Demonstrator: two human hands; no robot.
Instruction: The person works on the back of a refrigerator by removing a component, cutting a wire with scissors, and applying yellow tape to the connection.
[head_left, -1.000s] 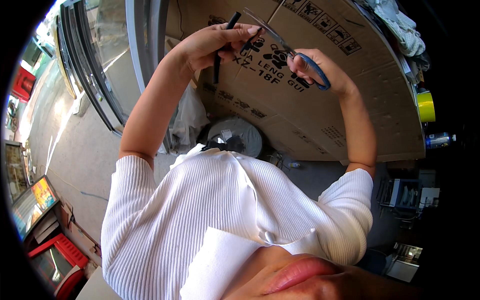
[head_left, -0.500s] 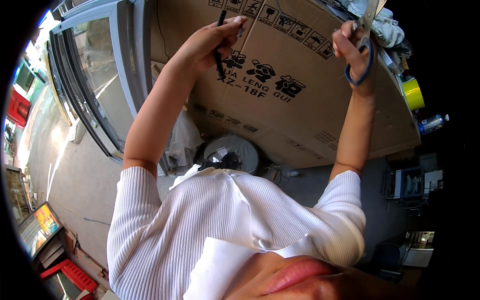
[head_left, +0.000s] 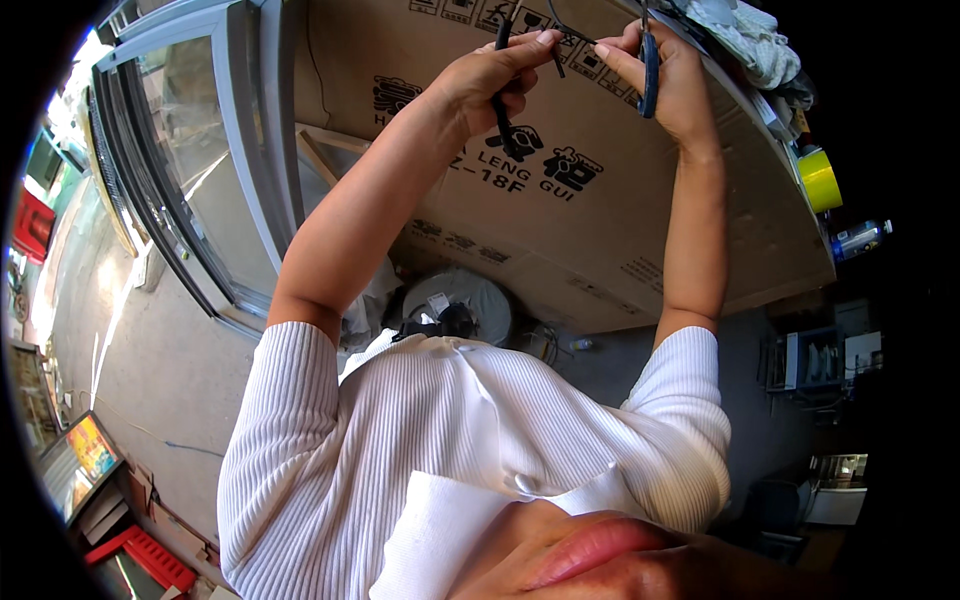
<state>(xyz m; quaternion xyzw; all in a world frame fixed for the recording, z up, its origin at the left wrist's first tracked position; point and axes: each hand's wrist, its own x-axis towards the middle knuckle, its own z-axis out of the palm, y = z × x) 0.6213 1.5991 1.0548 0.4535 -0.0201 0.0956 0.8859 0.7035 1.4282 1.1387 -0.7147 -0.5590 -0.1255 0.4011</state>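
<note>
My left hand (head_left: 488, 82) is closed in front of the upper part of a big cardboard box. A long black stick-like thing (head_left: 502, 115) passes through its fingers, and its kind I cannot make out. Between thumb and forefinger it pinches a thin dark wire (head_left: 560, 70). Close by on the right, my right hand (head_left: 672, 85) has scissors (head_left: 650, 75) hanging at its fingers by a dark blue handle loop. Their blades run past the upper edge of the picture. The right thumb and fingertip meet at the wire's dark strand, near the left hand.
The printed cardboard box (head_left: 620, 230) fills the space ahead. Along its right edge lie a crumpled grey cloth (head_left: 755, 45), a yellow tape roll (head_left: 820, 180) and a plastic bottle (head_left: 862, 240). A glass door with a grey frame (head_left: 245, 120) stands left. Below is a round grey lidded container (head_left: 480, 300).
My left hand has moved right with the black thing and the wire. My right hand has come left toward it; the scissors have turned, their handle now hanging beside the fingers.
</note>
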